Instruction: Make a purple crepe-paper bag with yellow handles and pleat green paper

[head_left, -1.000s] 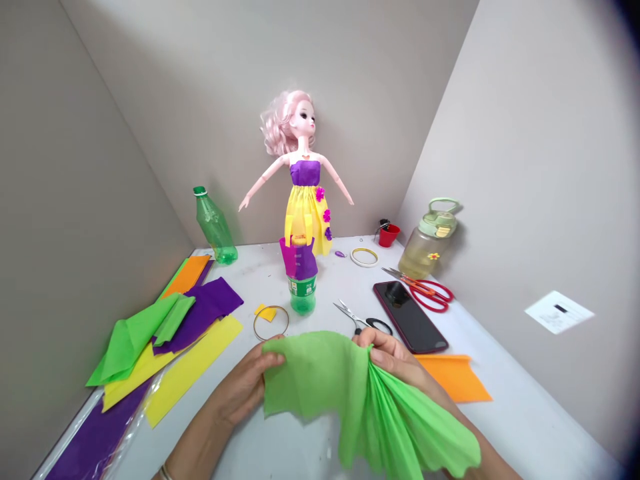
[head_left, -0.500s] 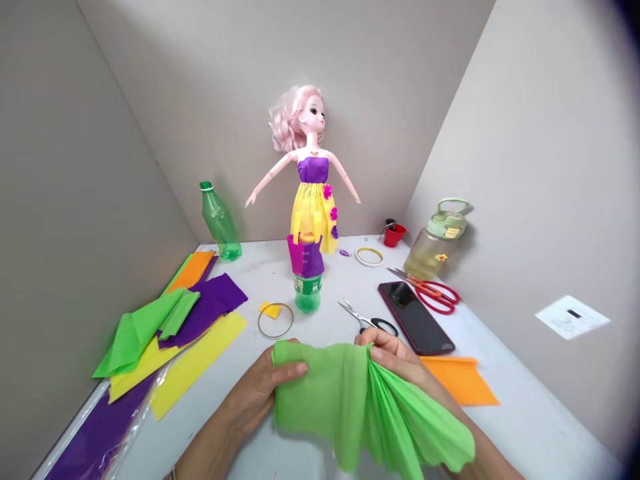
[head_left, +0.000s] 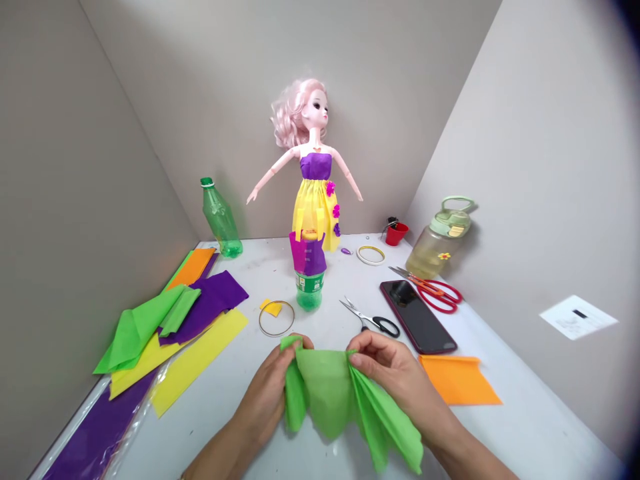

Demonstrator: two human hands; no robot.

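Between my two hands hangs a sheet of light green crepe paper (head_left: pixel 325 393), held above the table close to me. My left hand (head_left: pixel 273 383) is closed on its upper left part, where an edge folds over; some fingers are behind the paper. At the upper right, my right hand (head_left: pixel 393 370) pinches gathered pleats between thumb and fingers, and the folds fan out below. Just beyond my right hand lie small scissors with black handles (head_left: pixel 370 319). A doll in a purple and yellow dress (head_left: pixel 316 167) stands at the back, behind a cut green bottle with purple and magenta covering (head_left: pixel 309 280).
On the left lie colored paper sheets (head_left: pixel 135 327) and a green bottle (head_left: pixel 220 220). A thin ring (head_left: pixel 277 319) sits mid-table. To the right are a phone (head_left: pixel 417 320), red-handled scissors (head_left: pixel 440 293), an orange sheet (head_left: pixel 460 380), a tape roll (head_left: pixel 371 255) and a water jug (head_left: pixel 440 240).
My hands have come closer together. The left part of the green paper has folded over at my left hand, and the pleated part has swung inward with my right hand.
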